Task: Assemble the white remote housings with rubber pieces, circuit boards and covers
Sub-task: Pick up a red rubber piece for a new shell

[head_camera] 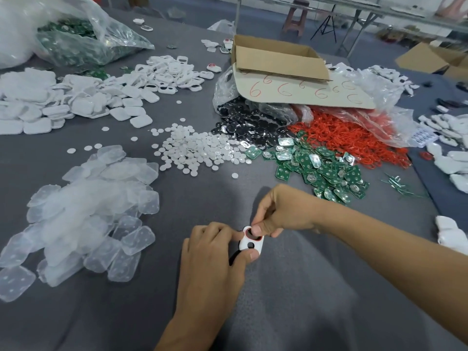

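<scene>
While both hands work close together low over the grey table (316,295), the white remote housing (253,245) is held directly between them. The left hand (215,252) is curled round it, with the thumb under the near end and a fingertip on the far left edge. The right hand (281,211) pinches the far end, its thumb pressed down on a red ring (256,240) lying in the upper opening. A smaller round hole in the face nearer the person is bare. The housing's long axis runs roughly away from the person, ringed end outermost. Whether it rests on the table or is lifted clear cannot be told. Judged step: seating the ring. The green circuit boards (324,171) lie just ahead and to the right of the right hand, plainly the nearer hand to them. The translucent rubber pieces (83,206) lie well out to the left of the left hand. Small white discs (200,150) lie ahead of both hands. The next pick therefore favours whichever hand is on the side of the part required.
</scene>
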`<state>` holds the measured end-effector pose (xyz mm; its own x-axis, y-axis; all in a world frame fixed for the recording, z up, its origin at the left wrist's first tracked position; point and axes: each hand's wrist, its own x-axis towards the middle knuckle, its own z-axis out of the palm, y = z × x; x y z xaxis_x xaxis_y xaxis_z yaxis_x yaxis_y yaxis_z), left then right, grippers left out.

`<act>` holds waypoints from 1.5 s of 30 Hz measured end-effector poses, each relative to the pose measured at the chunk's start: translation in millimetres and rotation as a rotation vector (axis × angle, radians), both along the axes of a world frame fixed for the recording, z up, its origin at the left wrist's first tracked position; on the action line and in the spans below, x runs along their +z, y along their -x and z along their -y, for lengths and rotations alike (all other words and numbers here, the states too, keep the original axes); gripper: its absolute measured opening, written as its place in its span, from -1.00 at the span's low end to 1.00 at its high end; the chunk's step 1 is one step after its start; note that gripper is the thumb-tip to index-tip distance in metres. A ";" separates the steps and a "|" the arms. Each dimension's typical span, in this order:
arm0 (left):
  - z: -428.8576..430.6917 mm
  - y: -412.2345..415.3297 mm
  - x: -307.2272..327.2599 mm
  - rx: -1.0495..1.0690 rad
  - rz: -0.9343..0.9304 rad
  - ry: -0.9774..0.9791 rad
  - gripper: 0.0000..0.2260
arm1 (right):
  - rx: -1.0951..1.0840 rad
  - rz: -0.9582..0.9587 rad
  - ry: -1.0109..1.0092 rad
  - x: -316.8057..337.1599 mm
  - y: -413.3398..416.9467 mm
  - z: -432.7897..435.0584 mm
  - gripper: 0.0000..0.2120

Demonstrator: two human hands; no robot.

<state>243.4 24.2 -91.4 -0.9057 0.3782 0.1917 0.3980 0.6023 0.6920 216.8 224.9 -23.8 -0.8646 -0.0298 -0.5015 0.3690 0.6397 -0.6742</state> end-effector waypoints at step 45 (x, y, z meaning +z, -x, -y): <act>-53.5 74.3 46.1 0.017 -0.070 -0.250 -0.83 | -0.560 -0.824 -0.287 -21.7 18.0 5.5 -0.74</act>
